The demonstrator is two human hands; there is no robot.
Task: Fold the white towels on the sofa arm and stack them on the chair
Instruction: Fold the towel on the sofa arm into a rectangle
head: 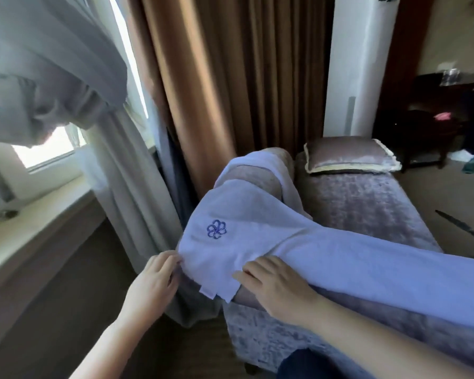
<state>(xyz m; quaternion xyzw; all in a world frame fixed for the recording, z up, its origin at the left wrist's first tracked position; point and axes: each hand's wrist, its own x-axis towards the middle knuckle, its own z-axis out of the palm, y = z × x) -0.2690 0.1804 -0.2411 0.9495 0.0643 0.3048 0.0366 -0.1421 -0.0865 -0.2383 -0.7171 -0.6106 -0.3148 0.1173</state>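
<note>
Our left hand [155, 280] pinches the towel [257, 242] edge; our right hand [274, 285] presses flat on it, fingers straight. It drapes the sofa arm [245, 175], beside brown curtains [230, 77].

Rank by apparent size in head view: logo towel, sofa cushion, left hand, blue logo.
1. logo towel
2-3. sofa cushion and left hand look alike; the hand is nearer the camera, so unranked
4. blue logo

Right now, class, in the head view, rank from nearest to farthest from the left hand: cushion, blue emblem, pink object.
1. Blue emblem, on the towel by the left hand.
2. Cushion, back on the sofa.
3. Pink object, far right.
</note>
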